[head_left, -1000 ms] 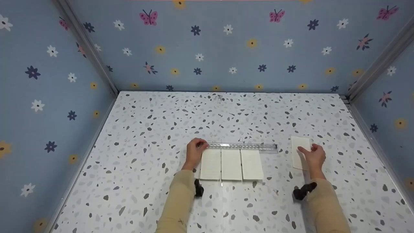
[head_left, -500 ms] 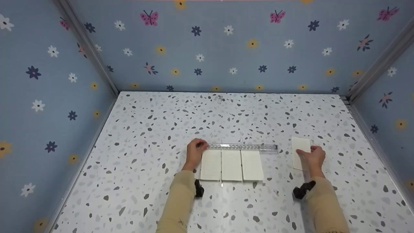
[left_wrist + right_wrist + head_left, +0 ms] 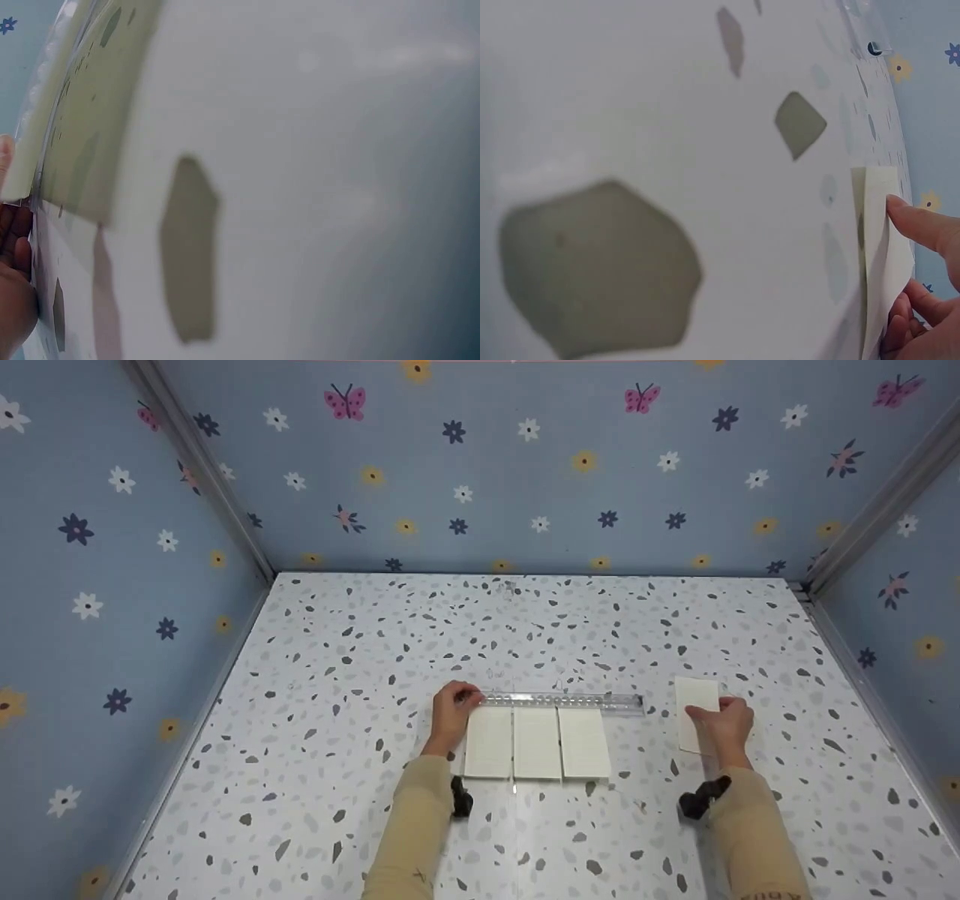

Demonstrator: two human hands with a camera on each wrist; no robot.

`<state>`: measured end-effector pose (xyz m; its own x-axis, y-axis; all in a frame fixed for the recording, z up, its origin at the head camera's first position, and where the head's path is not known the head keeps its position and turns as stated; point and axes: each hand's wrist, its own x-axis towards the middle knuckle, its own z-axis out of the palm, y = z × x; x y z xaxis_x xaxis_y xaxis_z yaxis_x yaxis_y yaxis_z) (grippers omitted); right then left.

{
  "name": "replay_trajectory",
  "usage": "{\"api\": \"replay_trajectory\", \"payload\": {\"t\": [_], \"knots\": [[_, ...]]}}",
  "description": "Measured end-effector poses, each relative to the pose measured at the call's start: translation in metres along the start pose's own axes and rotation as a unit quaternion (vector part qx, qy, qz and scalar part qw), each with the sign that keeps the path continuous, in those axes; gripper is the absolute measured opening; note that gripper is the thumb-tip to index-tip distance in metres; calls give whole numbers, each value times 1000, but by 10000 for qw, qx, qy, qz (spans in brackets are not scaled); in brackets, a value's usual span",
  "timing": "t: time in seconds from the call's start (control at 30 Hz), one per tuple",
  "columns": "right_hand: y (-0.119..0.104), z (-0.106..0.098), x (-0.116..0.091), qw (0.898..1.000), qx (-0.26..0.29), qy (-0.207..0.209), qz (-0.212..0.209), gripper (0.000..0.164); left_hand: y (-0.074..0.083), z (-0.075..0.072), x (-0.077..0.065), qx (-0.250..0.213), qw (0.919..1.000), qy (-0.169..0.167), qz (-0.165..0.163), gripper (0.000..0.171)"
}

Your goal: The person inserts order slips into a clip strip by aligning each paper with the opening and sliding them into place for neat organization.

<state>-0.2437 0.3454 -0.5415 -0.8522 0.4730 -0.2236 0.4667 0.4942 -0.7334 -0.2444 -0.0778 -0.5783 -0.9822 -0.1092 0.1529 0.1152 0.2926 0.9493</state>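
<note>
In the head view my left hand (image 3: pixel 453 712) pinches the left end of a clear plastic strip (image 3: pixel 562 700) with a row of round marks along it. Three cream paper slips (image 3: pixel 537 742) lie side by side along the strip's near edge, narrow gaps between them. The left wrist view shows the thumb above the strip's end (image 3: pixel 34 112) and curled fingers beneath. Off to the right, my right hand (image 3: pixel 729 726) grips a separate cream paper slip (image 3: pixel 696 697) by its right side. The right wrist view has the thumb pressed on that paper (image 3: pixel 881 232), other fingers tucked behind its edge.
Everything is on or close over a white table (image 3: pixel 337 660) with grey speckles. Blue flowered panels (image 3: pixel 510 480) stand at the back and both sides. Each wrist wears a black camera mount (image 3: pixel 460 796).
My right thumb has moved slightly left and down onto the separate paper slip, and the hand is a little more closed. The left hand, strip and three slips stay in place.
</note>
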Motion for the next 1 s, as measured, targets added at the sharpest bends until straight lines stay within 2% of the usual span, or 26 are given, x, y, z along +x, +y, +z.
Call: {"api": "replay_trajectory", "payload": {"t": [0.67,0.73,0.9,0.97,1.0], "knots": [[0,5,-1,9989,371,152,-240,63,1,0,1,-57,10000,-26,-68,10],[-1,5,0,9991,354,131,-171,64,2,-2,0,-98,9998,-33,181,11],[-3,5,2,9995,296,91,9,65,24,-7,-9,-417,9973,13,608,12],[-3,5,2,9996,286,88,5,65,27,-7,-10,-497,9974,49,515,12],[-4,5,2,9996,280,84,0,64,23,-6,-9,-441,9977,52,504,12]]}}
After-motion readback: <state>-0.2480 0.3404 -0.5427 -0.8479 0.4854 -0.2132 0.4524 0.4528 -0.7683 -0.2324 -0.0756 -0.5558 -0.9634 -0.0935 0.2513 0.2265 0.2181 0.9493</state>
